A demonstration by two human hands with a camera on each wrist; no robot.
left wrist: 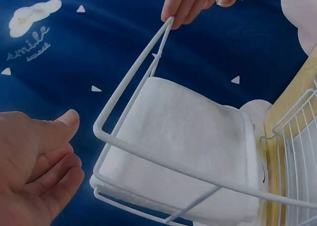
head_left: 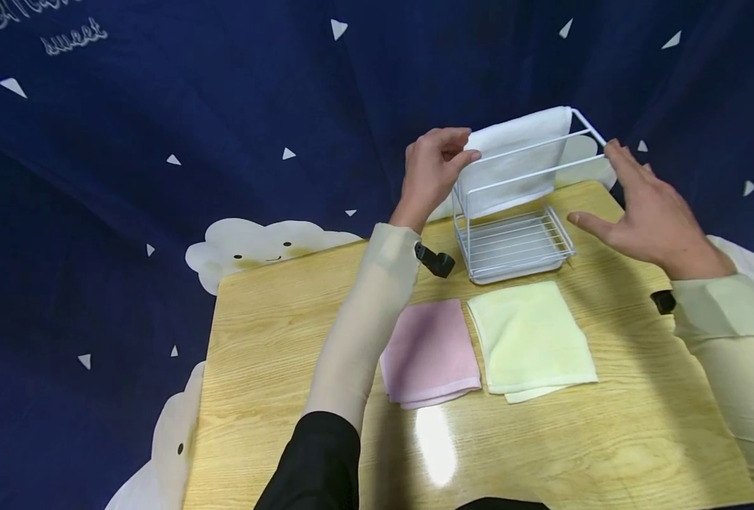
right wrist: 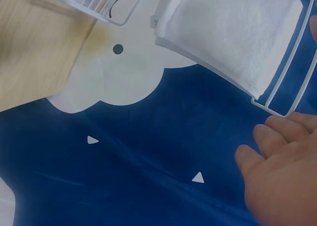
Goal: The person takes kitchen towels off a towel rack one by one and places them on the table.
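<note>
A white wire rack [head_left: 511,244] with a tray base stands at the back of the table. Over its rear top bar hangs a folded white towel [head_left: 520,142], also seen as a towel [left wrist: 183,137] in the left wrist view. My left hand [head_left: 431,170] is beside the rack's left top corner, fingers loosely bent and holding nothing; the left wrist view shows a gap between this hand [left wrist: 39,166] and the frame. At the opposite end, my right hand [head_left: 657,212] has its fingers extended, fingertips touching the top corner of the frame, thumb apart.
In front of the rack, a folded pink towel [head_left: 434,350] and a folded pale yellow towel [head_left: 533,340] lie side by side on the wooden table [head_left: 275,354]. A dark blue curtain [head_left: 224,106] with white triangles and cloud shapes hangs behind.
</note>
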